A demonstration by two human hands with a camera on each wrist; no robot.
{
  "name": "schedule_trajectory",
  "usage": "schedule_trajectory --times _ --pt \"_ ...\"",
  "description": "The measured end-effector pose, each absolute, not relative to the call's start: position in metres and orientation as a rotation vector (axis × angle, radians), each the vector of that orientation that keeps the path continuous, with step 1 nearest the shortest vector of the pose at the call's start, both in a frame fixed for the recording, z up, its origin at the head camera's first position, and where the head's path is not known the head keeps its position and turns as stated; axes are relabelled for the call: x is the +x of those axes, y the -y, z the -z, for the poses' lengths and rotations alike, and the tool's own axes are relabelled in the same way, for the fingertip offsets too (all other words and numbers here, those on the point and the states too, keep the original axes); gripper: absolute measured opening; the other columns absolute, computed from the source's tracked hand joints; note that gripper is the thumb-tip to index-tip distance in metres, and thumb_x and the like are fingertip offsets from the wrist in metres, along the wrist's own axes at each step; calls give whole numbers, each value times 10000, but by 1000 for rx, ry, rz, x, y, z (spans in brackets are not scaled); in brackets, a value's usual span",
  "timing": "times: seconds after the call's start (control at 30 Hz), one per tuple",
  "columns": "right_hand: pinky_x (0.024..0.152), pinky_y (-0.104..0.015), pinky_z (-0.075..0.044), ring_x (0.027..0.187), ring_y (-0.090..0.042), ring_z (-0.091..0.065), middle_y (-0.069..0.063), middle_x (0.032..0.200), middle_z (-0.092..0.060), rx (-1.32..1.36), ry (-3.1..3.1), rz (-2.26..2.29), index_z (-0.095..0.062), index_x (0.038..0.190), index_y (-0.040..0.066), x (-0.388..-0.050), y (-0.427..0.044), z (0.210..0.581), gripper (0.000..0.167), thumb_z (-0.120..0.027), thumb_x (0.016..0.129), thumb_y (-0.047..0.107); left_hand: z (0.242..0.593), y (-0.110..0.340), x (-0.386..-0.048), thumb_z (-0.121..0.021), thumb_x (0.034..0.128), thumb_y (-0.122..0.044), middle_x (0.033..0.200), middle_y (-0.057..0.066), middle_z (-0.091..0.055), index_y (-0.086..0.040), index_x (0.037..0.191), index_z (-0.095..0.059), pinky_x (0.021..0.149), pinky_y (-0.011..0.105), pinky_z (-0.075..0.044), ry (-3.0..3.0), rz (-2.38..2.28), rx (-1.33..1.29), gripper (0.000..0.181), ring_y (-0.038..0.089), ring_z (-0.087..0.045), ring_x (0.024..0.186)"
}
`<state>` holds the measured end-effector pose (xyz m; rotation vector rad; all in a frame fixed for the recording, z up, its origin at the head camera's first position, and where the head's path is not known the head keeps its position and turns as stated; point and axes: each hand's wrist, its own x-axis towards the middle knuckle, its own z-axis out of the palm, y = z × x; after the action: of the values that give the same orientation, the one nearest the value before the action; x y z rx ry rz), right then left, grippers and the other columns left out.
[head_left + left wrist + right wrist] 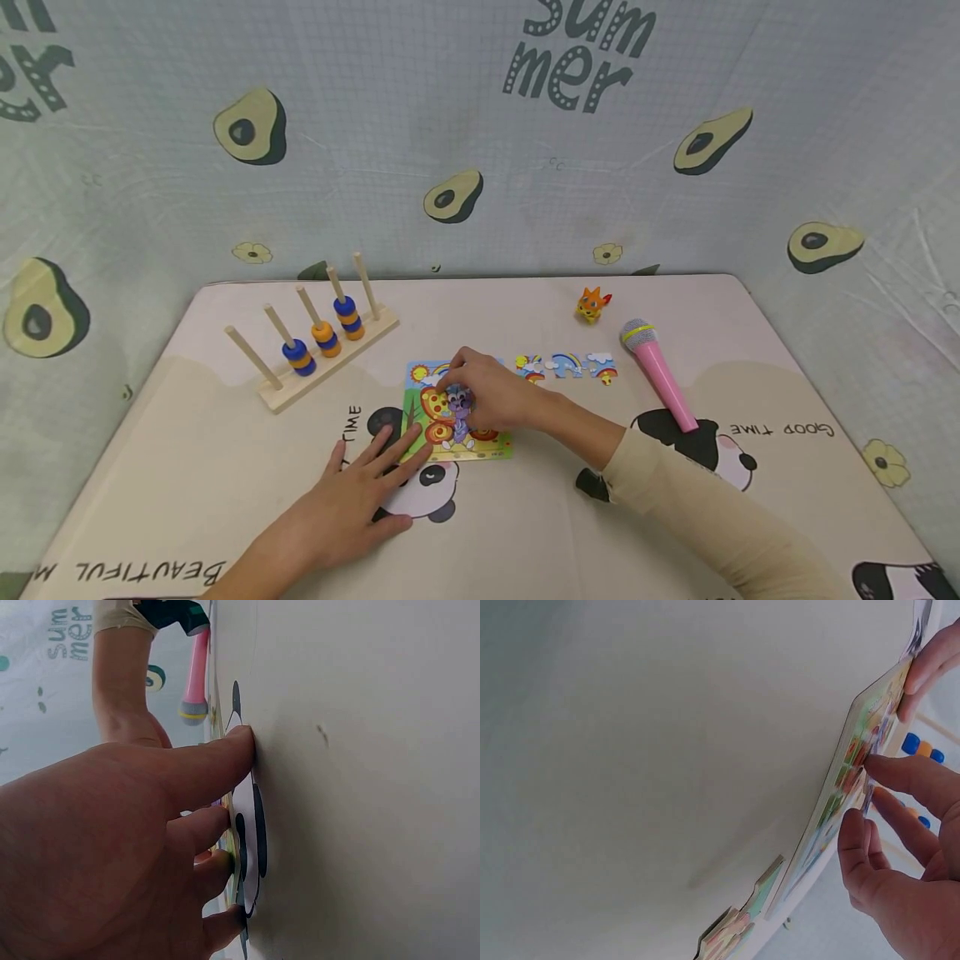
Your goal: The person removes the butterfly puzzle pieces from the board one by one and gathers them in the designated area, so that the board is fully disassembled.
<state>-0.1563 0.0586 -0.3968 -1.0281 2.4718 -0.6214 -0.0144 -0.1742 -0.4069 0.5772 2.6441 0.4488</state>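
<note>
A colourful jigsaw puzzle board (491,450) with a purple cartoon animal lies flat in the middle of the table. Over its upper right part, my right hand (487,387) pinches a small puzzle piece (868,801), seen nearly edge-on in the right wrist view; its picture is mostly hidden by the fingers. My left hand (352,500) lies with fingers spread, its fingertips on the board's lower left edge and its thumb on the tablecloth. Right of the board, loose puzzle pieces (566,365) with rainbows and clouds lie in a row.
A wooden peg stand (330,367) with blue and orange rings stands at the back left. To the right lies a pink toy microphone (663,379). A small orange toy figure (592,305) sits near the back edge. The cloth (525,533) bears panda prints.
</note>
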Motion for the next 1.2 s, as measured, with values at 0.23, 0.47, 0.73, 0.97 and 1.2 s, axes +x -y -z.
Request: schedule_trajectory --times 0.23,0.47,0.73,0.97,1.2 --pt "924 -297 -535 1150 -189 -539 -36 1285 -524 -992 -2480 640 -729 1288 177 -156 -59 398 511 -861 810 55 407 173 -15 -670 963 -550 1762 -92 -134 -372 1639 -312 1114 864 -126 -2645 -449 578 785 398 -171 1611" --pt "854 -279 -547 1063 -175 -552 -46 1283 -540 -980 -2489 665 -734 1273 183 -156 -62 396 505 -864 802 55 407 173 -15 -677 960 -545 1761 -86 -146 -372 1636 -322 1114 863 -130 -2650 -449 579 783 398 -173 1610" --pt "909 -322 -541 1120 -192 -544 -50 1313 -544 -939 -2490 678 -720 1312 164 -155 -69 394 516 -820 822 35 407 174 -14 -679 966 -527 1763 -84 -136 -359 1640 -319 1115 859 -142 -2658 -454 585 782 404 -178 1607" --pt "900 -324 -549 1124 -206 -546 -51 1306 -545 -928 -2486 696 -725 1294 151 -153 -78 393 483 -804 834 27 407 174 -14 -674 964 -536 1762 -81 -142 -360 1640 -316 1114 861 -140 -2663 -448 588 785 403 -178 1607" --pt "842 -298 -535 1023 -175 -558 -50 1265 -563 -972 -2501 720 -733 1270 136 -153 -90 394 483 -778 810 -6 407 175 -14 -675 966 -531 1763 -78 -137 -361 1643 -308 1112 861 -140 -2660 -451 589 789 409 -174 1607"
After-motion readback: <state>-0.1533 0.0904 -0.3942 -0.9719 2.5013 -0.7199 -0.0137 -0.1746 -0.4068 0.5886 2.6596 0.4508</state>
